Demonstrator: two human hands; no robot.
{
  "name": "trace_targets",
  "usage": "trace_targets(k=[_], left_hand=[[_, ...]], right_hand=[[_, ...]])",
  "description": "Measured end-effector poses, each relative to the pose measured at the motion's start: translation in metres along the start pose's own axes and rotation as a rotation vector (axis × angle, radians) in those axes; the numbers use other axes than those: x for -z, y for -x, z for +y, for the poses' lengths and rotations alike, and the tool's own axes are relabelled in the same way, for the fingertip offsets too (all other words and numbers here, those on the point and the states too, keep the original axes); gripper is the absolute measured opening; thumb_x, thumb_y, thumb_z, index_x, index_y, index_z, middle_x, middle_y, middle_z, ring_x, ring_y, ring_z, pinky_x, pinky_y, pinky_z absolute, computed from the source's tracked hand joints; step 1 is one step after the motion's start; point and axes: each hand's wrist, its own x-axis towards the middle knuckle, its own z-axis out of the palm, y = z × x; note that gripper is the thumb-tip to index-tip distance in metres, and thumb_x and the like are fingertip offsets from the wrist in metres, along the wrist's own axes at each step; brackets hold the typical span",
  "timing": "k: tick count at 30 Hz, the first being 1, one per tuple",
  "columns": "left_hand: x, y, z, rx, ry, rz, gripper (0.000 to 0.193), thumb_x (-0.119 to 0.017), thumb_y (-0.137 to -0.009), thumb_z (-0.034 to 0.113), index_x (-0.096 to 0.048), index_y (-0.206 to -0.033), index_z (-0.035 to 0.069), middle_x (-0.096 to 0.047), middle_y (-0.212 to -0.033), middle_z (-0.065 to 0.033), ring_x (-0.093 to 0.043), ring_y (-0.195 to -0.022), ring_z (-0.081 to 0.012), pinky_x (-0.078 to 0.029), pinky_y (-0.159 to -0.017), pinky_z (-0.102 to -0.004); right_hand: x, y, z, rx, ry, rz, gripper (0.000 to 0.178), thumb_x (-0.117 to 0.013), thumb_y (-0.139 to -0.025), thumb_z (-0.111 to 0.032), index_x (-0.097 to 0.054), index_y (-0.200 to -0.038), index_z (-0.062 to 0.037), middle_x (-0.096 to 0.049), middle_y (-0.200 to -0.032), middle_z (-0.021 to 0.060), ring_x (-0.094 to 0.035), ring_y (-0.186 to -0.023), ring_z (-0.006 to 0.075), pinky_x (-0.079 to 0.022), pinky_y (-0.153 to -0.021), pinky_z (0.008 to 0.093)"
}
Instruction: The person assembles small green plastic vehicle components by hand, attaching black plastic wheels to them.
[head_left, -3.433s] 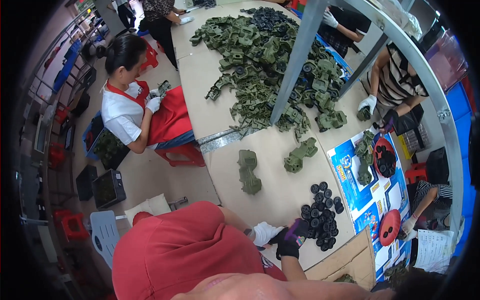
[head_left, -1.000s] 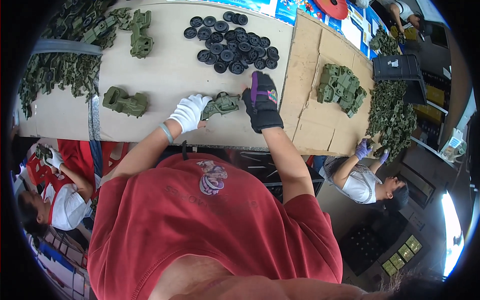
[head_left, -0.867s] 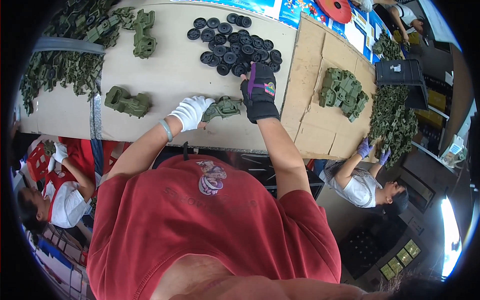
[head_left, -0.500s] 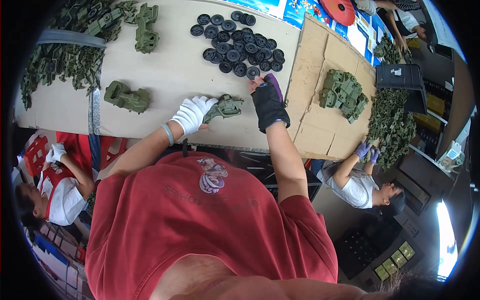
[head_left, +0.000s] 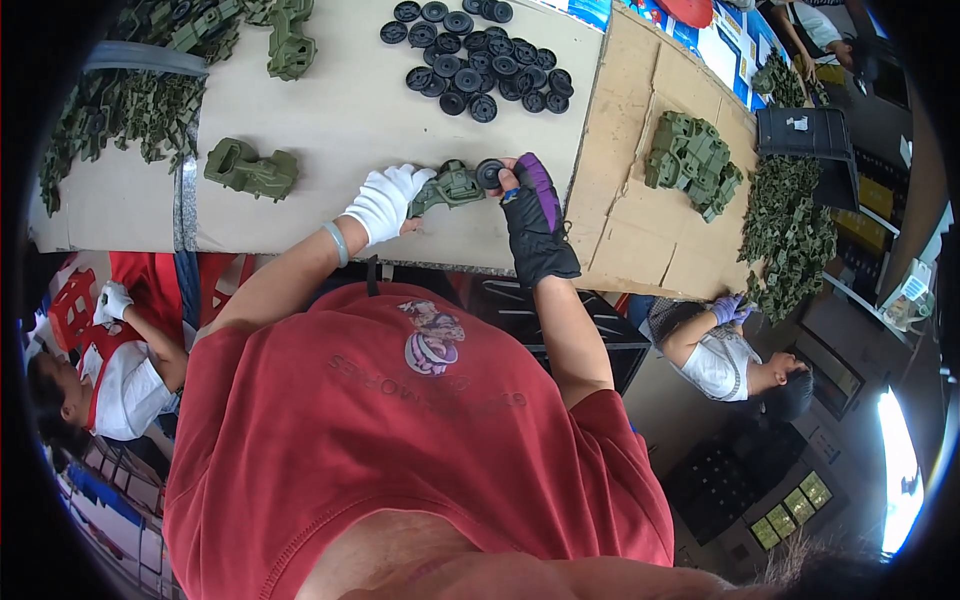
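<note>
My left hand (head_left: 388, 207), in a white glove with bare fingertips, grips one end of a green plastic toy vehicle body (head_left: 452, 187) above the table's near side. My right hand (head_left: 530, 205), in a black and purple fingerless glove, pinches a black toy wheel (head_left: 489, 174) between thumb and fingers. The wheel is up against the right end of the body; whether it sits on an axle I cannot tell. Beyond the hands lies a loose pile of black wheels (head_left: 468, 78). Another green vehicle body (head_left: 250, 170) rests left of my left hand.
One more green body (head_left: 291, 40) lies at the far left. Heaps of green parts (head_left: 150, 125) fill the left end. Grouped green bodies (head_left: 692, 163) sit on a cardboard sheet (head_left: 625, 190) at right. Co-workers (head_left: 715, 355) (head_left: 120, 370) are on both sides, near more green parts (head_left: 785, 230).
My right hand has drawn a wheel from the pile's near edge back to the right end of the vehicle body. My left hand keeps its grip on the body.
</note>
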Motion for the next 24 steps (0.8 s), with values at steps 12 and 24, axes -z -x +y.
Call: trace_targets(k=[12, 24], left_hand=[[0.0, 0.001, 0.0, -0.022, 0.049, 0.016, 0.086, -0.092, -0.079, 0.031, -0.052, -0.153, 0.012, -0.065, -0.135, -0.0199, -0.068, -0.117, -0.0428, -0.053, -0.099, -0.0524], [0.005, -0.001, -0.011, -0.161, -0.085, -0.175, 0.092, -0.094, -0.076, 0.033, -0.051, -0.155, 0.013, -0.066, -0.134, -0.0152, -0.068, -0.12, -0.0364, -0.054, -0.099, -0.0476]], right_hand=[[-0.029, -0.033, 0.002, 0.455, 0.636, -0.069, 0.016, -0.064, -0.1, -0.015, -0.071, -0.106, -0.0026, -0.072, -0.102, 0.0211, -0.07, -0.098, 0.0433, -0.055, -0.086, 0.0504], [-0.032, 0.003, 0.035, 0.459, 0.834, -0.077, 0.019, -0.063, -0.101, -0.019, -0.071, -0.102, -0.0027, -0.07, -0.095, 0.0216, -0.067, -0.093, 0.0428, -0.053, -0.083, 0.0528]])
